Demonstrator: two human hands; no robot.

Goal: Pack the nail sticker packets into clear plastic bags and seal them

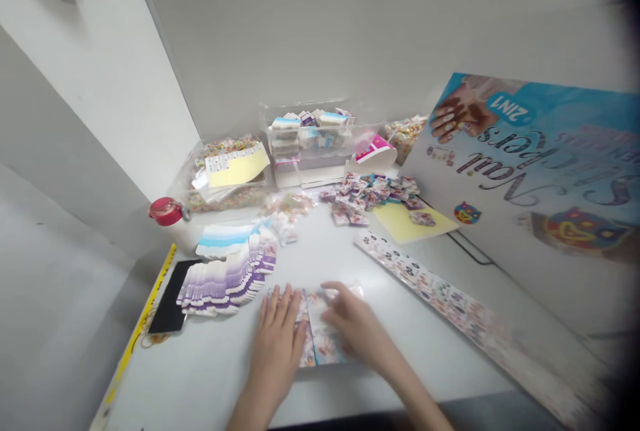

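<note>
On the white table in front of me lies a flat rectangular block of small printed boxes or cards (326,349), edge to edge, with pale blue and pink pictures. My left hand (277,331) rests on its left side, palm down, fingers stretched out and close together. Over its right side is my right hand (353,324), index finger and thumb apart with nothing visible between them; its other fingers are partly hidden. To the left of my left hand, a fanned row of purple-and-white cards or folded papers (225,284) lies near a blue-and-white stack (225,239).
Small printed boxes (370,194) are heaped at the back, near a yellow sheet (415,221). A clear bin (310,144) stands behind. A long printed strip (425,287) and large "Nail Stickers" box (530,171) are right. Left are a phone (173,301) and red-lidded bottle (170,217).
</note>
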